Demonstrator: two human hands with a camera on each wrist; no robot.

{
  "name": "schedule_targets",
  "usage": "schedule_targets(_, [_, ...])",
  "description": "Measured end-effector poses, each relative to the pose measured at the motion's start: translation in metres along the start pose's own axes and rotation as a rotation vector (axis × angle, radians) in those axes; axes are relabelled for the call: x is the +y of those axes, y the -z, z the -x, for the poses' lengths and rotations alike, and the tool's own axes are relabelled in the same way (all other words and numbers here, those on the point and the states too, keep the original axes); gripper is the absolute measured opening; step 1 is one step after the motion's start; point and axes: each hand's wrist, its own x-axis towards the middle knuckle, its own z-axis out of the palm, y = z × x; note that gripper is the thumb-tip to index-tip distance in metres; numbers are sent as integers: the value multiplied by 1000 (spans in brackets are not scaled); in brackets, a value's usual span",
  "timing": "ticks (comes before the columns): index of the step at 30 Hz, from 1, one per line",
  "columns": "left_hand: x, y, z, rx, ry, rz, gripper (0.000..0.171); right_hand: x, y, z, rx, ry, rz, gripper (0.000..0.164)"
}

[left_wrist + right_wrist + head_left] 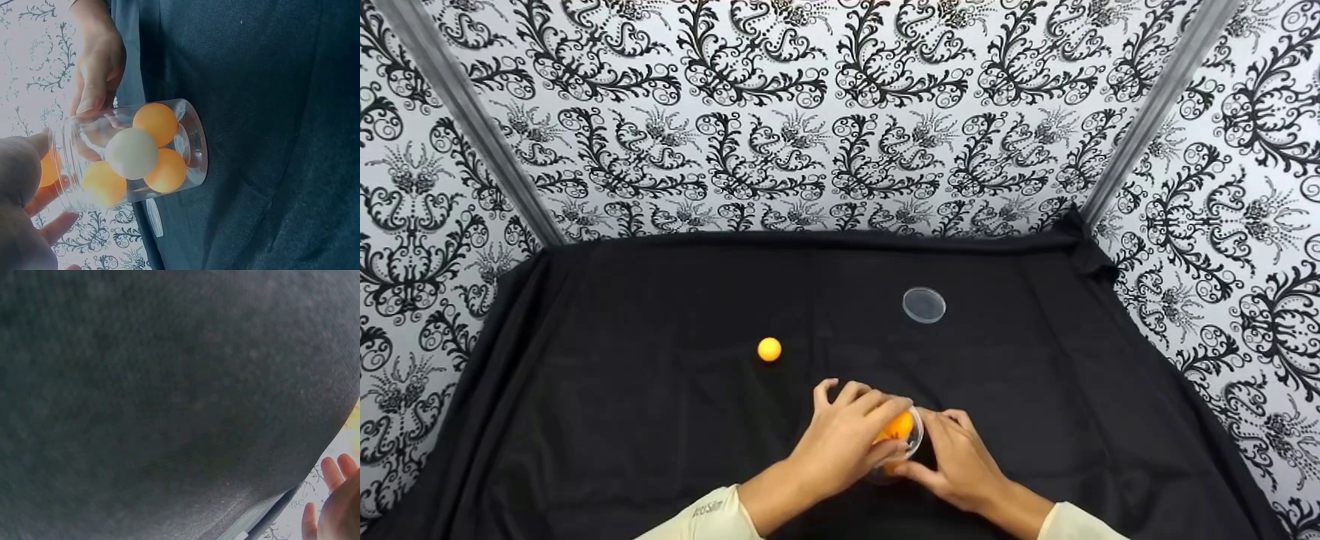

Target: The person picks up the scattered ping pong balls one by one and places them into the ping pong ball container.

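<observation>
A clear plastic jar (194,149) stands upright on the black cloth, between the two hands. Inside it lie a white ball (132,153) and three orange balls (156,125), of ping-pong size. My left hand (844,431) pinches another orange ping-pong ball (897,424) right at the jar's open mouth. From the other side my right hand (964,461) grips the jar's wall, thumb toward the near side. In the left wrist view the held ball shows partly behind the left fingers (59,225). The right wrist view is mostly a dark surface, with a hand's fingers at its lower right edge.
One loose orange ball (769,349) lies on the black cloth (660,420) left of the jar. Farther back and right lies a round clear lid (924,305). Patterned black-and-white walls (825,135) close in the table at the back and sides.
</observation>
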Motion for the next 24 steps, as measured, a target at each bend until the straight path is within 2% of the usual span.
schedule_targets(14, [-1,1,-1,-8,-5,-27,51,0,0,0,-24,-2,-5,75])
schedule_targets(24, [-4,3,-3,-51,27,-7,49,1,0,1,-70,-35,2,74])
